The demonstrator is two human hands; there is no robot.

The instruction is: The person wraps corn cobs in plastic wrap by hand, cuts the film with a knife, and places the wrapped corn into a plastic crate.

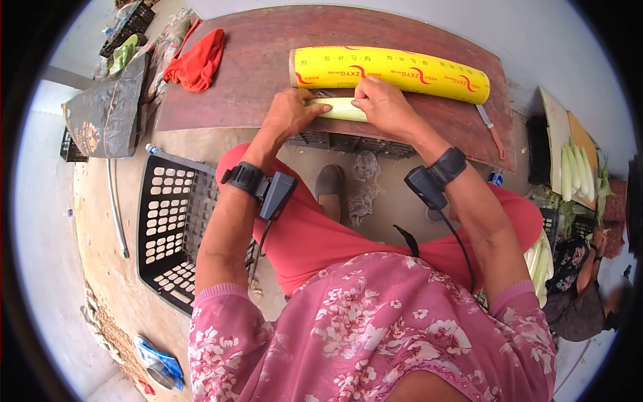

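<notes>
A pale green vegetable stalk lies crosswise near the front edge of the wooden table. My left hand is closed around its left end, with the thumb along the top. My right hand is closed at the other end, thumb against the stalk; the curled fingers hide that end. Some clear film seems to show just behind the stalk, but its extent is hard to see. Right behind both hands lies a big yellow roll of cling wrap, close to my right knuckles.
A knife with a reddish handle lies on the table's right side. Red cloth rests at the left. A black plastic crate stands by my left leg. Several pale stalks lean on a board at right, near another person.
</notes>
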